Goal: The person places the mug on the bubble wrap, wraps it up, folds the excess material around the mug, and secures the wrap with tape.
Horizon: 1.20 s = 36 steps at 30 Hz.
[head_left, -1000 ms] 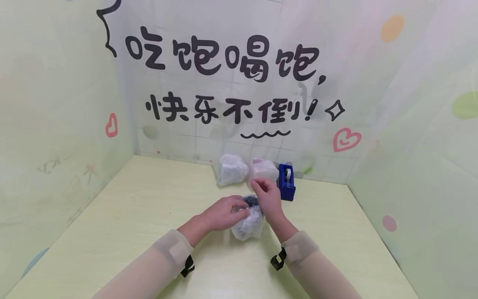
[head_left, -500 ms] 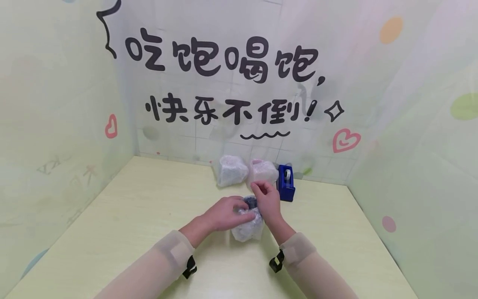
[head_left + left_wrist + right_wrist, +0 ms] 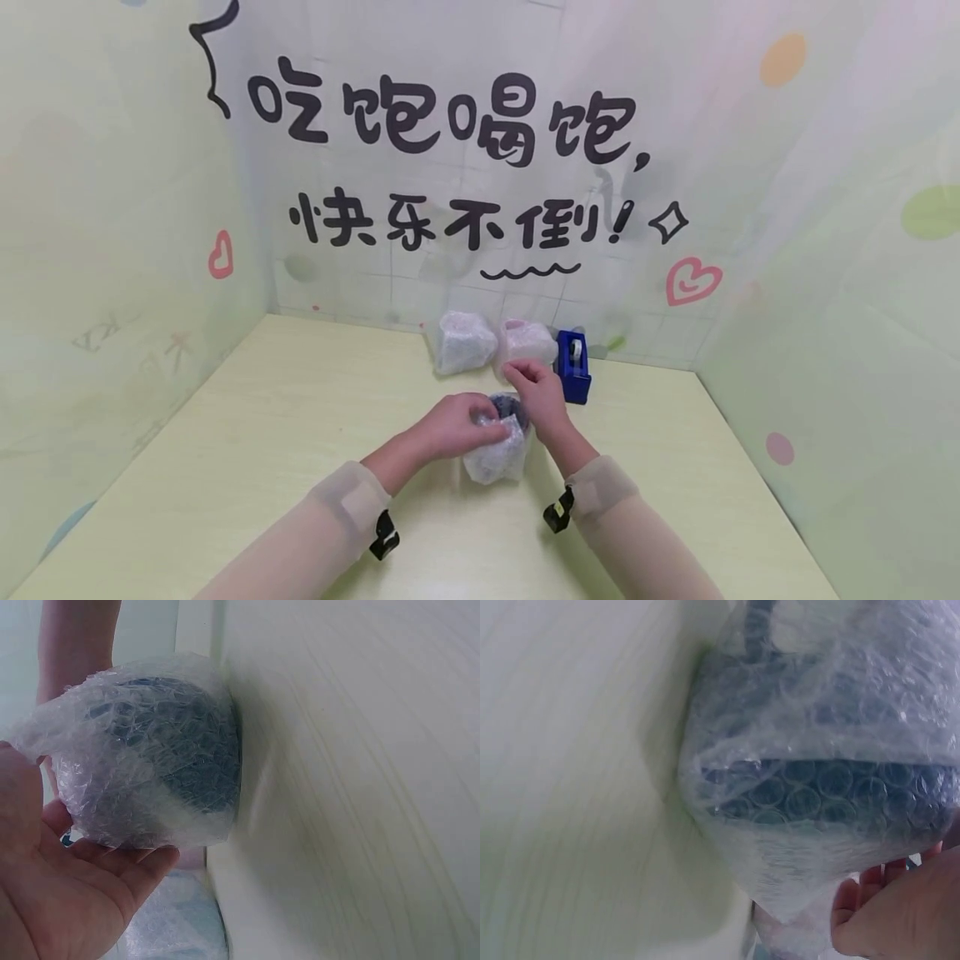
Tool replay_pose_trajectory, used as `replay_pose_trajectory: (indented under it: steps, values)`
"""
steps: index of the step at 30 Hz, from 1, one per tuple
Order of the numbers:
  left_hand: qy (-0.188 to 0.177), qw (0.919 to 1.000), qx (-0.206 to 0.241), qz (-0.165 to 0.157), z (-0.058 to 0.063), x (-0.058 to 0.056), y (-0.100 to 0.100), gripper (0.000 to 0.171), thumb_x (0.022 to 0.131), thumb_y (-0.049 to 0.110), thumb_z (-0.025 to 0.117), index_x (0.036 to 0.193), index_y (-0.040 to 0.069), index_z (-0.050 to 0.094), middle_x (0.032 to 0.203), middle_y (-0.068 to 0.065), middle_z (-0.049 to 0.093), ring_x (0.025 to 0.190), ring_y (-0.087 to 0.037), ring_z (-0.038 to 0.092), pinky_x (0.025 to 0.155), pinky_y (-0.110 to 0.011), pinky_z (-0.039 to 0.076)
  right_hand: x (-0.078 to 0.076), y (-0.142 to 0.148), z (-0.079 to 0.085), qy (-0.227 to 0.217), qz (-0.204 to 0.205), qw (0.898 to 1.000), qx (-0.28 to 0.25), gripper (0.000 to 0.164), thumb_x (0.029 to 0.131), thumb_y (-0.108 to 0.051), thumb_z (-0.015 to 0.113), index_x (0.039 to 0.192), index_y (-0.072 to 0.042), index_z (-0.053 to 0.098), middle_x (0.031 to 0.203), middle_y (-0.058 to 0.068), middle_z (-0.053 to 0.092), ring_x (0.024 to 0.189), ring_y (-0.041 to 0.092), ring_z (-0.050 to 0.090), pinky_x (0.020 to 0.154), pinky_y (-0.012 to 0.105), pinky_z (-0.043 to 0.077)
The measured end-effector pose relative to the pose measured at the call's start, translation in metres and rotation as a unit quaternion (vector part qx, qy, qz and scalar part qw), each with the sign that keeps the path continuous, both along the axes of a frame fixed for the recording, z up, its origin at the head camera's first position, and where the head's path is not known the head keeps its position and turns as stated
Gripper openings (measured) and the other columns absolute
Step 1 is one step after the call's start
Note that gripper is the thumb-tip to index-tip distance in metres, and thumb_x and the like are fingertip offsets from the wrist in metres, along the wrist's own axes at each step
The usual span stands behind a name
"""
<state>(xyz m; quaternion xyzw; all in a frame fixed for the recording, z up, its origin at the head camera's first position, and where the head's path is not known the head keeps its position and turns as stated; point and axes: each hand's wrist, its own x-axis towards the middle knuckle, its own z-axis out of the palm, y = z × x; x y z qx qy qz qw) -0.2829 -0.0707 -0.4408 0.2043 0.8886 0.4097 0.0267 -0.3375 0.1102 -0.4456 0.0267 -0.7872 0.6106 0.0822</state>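
Note:
A dark blue mug [image 3: 511, 407] stands on the table, loosely wrapped in clear bubble wrap [image 3: 495, 458]; its mouth shows at the top. My left hand [image 3: 446, 427] is at its left side. There the thumb holds a raised flap of the wrap, and the fingers lie along the mug's side, as the left wrist view [image 3: 75, 892] shows. On the far right of the mug, my right hand [image 3: 538, 400] has curled fingers, thumb and index tips together, with nothing visible between them. In the right wrist view the bubble wrap [image 3: 870, 697] covers the mug's wall and handle.
Behind the mug stand two wrapped bundles, a whitish one [image 3: 465, 343] and a pinkish one [image 3: 527, 342]. Next to them is a blue tape dispenser [image 3: 573, 367] with a roll in it. Printed walls enclose the pale wooden table [image 3: 300, 417] at the back and both sides.
My left thumb has shifted over the front flap of bubble wrap, which now stands up in a pointed corner. More of the mug's mouth shows. My right hand has hardly moved.

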Motion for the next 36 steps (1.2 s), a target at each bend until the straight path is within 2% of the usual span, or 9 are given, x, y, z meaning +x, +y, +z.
replay_pose_trajectory:
  steps: [7,12,15,20,24,28,31,34,36]
  values:
    - [-0.007,1.0000,0.006,0.001,-0.004,0.002,-0.001,0.032,0.094,0.050,0.082,0.104,0.020,0.075,0.111,0.000,0.077,0.108,-0.018,0.068,0.099,-0.044,0.057,-0.002,0.004,0.000,-0.050,0.022,0.998,0.030,0.025,0.101,-0.021,0.078,0.113,0.000,0.081,0.110,0.008,0.081,0.104,0.017,0.067,0.090,0.027,0.051]
    - [0.000,1.0000,0.009,-0.004,-0.005,0.002,-0.001,0.030,0.095,0.049,0.081,0.106,0.022,0.072,0.116,-0.002,0.076,0.109,-0.021,0.067,0.100,-0.046,0.057,-0.005,0.009,0.003,-0.104,0.038,0.988,0.108,0.029,0.098,-0.026,0.079,0.111,0.000,0.081,0.118,0.012,0.079,0.112,0.024,0.067,0.095,0.033,0.054]
    - [-0.006,0.9999,0.014,0.001,-0.006,0.003,-0.001,0.033,0.095,0.049,0.081,0.111,0.024,0.069,0.122,-0.005,0.075,0.111,-0.022,0.067,0.101,-0.047,0.058,-0.007,0.010,0.006,-0.119,0.045,0.982,0.140,0.039,0.094,-0.027,0.083,0.117,0.002,0.073,0.125,0.018,0.073,0.115,0.029,0.065,0.098,0.039,0.055]
    - [-0.009,0.9994,0.027,0.020,-0.008,0.003,-0.001,0.058,0.092,0.050,0.084,0.132,0.019,0.055,0.120,-0.013,0.073,0.108,-0.025,0.069,0.096,-0.048,0.060,-0.012,0.013,0.008,-0.075,0.071,0.977,0.184,0.035,0.094,-0.027,0.085,0.116,-0.001,0.075,0.119,0.014,0.075,0.106,0.024,0.066,0.087,0.033,0.056]
    - [-0.011,0.9988,0.031,0.036,-0.010,0.003,0.001,0.077,0.090,0.052,0.085,0.143,0.010,0.048,0.120,-0.017,0.072,0.110,-0.027,0.070,0.098,-0.049,0.059,-0.011,0.018,0.008,-0.054,0.111,0.969,0.216,0.028,0.101,-0.033,0.077,0.097,-0.007,0.086,0.094,0.000,0.078,0.088,0.014,0.063,0.073,0.026,0.050]
    - [-0.018,0.9986,0.029,0.040,-0.008,0.004,0.001,0.076,0.092,0.052,0.084,0.142,0.006,0.052,0.131,-0.022,0.070,0.123,-0.032,0.070,0.107,-0.052,0.057,-0.007,0.027,0.010,-0.053,0.161,0.961,0.221,0.042,0.107,-0.041,0.069,0.091,-0.006,0.085,0.081,-0.004,0.069,0.083,0.013,0.058,0.072,0.027,0.047]
    - [-0.028,0.9983,0.036,0.037,-0.006,0.005,0.002,0.071,0.094,0.050,0.083,0.141,0.007,0.052,0.133,-0.022,0.069,0.126,-0.033,0.069,0.109,-0.054,0.057,-0.004,0.030,0.008,-0.051,0.188,0.955,0.223,0.041,0.107,-0.043,0.069,0.095,-0.007,0.085,0.079,-0.006,0.066,0.081,0.012,0.056,0.070,0.027,0.045]
    - [-0.041,0.9974,0.047,0.035,-0.004,0.005,0.004,0.066,0.097,0.047,0.079,0.140,0.006,0.049,0.134,-0.023,0.067,0.127,-0.033,0.067,0.110,-0.054,0.056,-0.001,0.029,0.004,-0.051,0.187,0.955,0.226,0.038,0.105,-0.043,0.072,0.097,-0.008,0.086,0.078,-0.007,0.062,0.079,0.012,0.053,0.067,0.027,0.041]
    - [-0.042,0.9969,0.051,0.042,-0.004,0.005,0.007,0.062,0.100,0.047,0.074,0.137,0.004,0.049,0.132,-0.024,0.066,0.124,-0.033,0.067,0.107,-0.054,0.056,0.000,0.028,0.002,-0.050,0.176,0.956,0.229,0.037,0.105,-0.044,0.072,0.100,-0.010,0.087,0.084,-0.007,0.068,0.082,0.011,0.056,0.070,0.026,0.044]
